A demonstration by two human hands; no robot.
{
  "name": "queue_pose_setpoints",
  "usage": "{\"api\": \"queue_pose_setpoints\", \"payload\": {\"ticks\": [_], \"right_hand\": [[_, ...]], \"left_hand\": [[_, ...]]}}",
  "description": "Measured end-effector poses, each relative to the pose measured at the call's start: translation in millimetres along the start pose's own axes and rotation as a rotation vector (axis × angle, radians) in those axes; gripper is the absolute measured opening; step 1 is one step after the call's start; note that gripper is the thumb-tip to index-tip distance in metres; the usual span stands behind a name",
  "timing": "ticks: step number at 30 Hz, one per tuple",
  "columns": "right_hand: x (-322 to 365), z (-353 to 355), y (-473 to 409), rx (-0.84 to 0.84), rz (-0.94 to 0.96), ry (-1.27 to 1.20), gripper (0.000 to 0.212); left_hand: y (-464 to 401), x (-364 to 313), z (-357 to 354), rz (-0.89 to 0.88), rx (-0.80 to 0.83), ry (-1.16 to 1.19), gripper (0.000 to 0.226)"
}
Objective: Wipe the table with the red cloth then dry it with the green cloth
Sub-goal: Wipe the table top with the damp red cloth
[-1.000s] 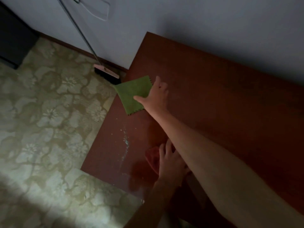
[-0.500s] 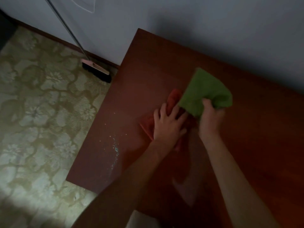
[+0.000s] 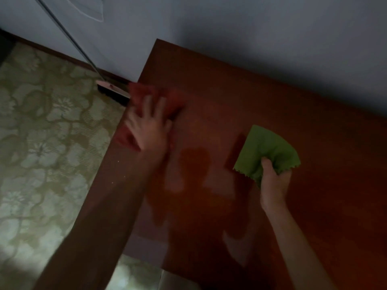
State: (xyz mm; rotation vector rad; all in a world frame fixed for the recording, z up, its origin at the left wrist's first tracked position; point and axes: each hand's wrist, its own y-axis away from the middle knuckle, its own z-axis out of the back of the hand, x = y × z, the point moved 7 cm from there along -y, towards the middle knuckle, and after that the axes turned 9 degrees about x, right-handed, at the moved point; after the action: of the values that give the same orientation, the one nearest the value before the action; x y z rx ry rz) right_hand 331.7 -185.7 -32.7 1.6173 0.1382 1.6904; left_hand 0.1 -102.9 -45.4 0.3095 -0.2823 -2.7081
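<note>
While I lean over the table [image 3: 240,114], this is how things lie.

Left hand: my left hand [image 3: 149,127] lies flat on the red cloth [image 3: 146,97], fingers spread and fairly straight, pressing it onto the wood; it is blurred, so I cannot tell the finer lie of each finger.

Red cloth: it sits at the left edge of the table, toward the far corner, with part of it showing beyond my fingertips and part showing at the heel of my hand, right by the table's edge.

Right hand: my right hand [image 3: 273,181] has its thumb and fingers curled round the green cloth [image 3: 267,149], clamped on a bunched lower part of it.

Green cloth: it fans out above my grip, over the middle of the table and well apart from the red cloth; I cannot tell whether it touches the wood.

Table: reddish-brown wood, its far side against a pale wall [image 3: 251,38]; a darker patch shows on the top between my two hands, and a few pale specks lie near its left edge.

Broom: a broom [image 3: 111,92] stands on the patterned floor [image 3: 41,132] just left of the table's far corner, its handle slanting up along the wall.
</note>
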Motion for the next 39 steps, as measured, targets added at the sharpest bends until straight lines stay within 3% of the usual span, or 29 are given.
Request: {"api": "queue_pose_setpoints", "payload": {"ticks": [4, 7, 10, 12, 15, 18, 21, 25, 30, 34, 37, 39], "right_hand": [[-5.5, 17.5, 5.1, -0.090, -0.003, -0.047, 0.047], [-7.8, 20.7, 9.1, -0.095, -0.005, -0.065, 0.048], [-13.5, 16.2, 10.3, -0.024, -0.035, 0.000, 0.046], [-13.7, 8.9, 13.0, 0.036, -0.049, 0.043, 0.042], [-3.0, -9.8, 18.3, 0.147, -0.009, 0.094, 0.019], [25.4, -40.9, 27.7, 0.319, 0.070, 0.071, 0.024], [58.9, -86.1, 34.9, 0.491, 0.130, 0.055, 0.026], [78.5, -151.7, 30.1, 0.570, 0.200, 0.013, 0.028], [43.4, -243.6, 22.4, 0.716, 0.219, 0.246, 0.052], [17.8, -264.5, 21.3, 0.543, 0.345, 0.496, 0.079], [17.7, -251.6, 27.6, 0.359, 0.476, 0.810, 0.098], [18.8, -226.5, 32.1, 0.269, 0.485, 0.811, 0.101]], "left_hand": [[86.1, -127.5, -53.8, -0.543, 0.094, -0.087, 0.058], [100.9, -166.3, -65.0, -0.685, 0.179, -0.122, 0.047], [66.2, -132.1, -54.2, -0.596, 0.131, -0.113, 0.063], [34.0, -80.3, -38.0, -0.395, 0.098, -0.074, 0.068], [-1.3, 12.1, -10.9, -0.054, 0.058, -0.003, 0.066], [1.2, 50.2, 0.7, 0.118, 0.059, 0.013, 0.065], [45.2, 14.9, -12.7, -0.047, 0.121, -0.109, 0.068], [141.5, -47.5, -52.8, -0.509, 0.175, -0.193, 0.072], [201.4, -62.6, -74.1, -0.639, 0.291, -0.160, 0.088], [195.9, -53.4, -72.5, -0.661, 0.290, -0.170, 0.062], [193.6, -47.2, -73.1, -0.655, 0.255, -0.144, 0.061], [193.5, -46.5, -72.3, -0.606, 0.233, -0.091, 0.055]]}}
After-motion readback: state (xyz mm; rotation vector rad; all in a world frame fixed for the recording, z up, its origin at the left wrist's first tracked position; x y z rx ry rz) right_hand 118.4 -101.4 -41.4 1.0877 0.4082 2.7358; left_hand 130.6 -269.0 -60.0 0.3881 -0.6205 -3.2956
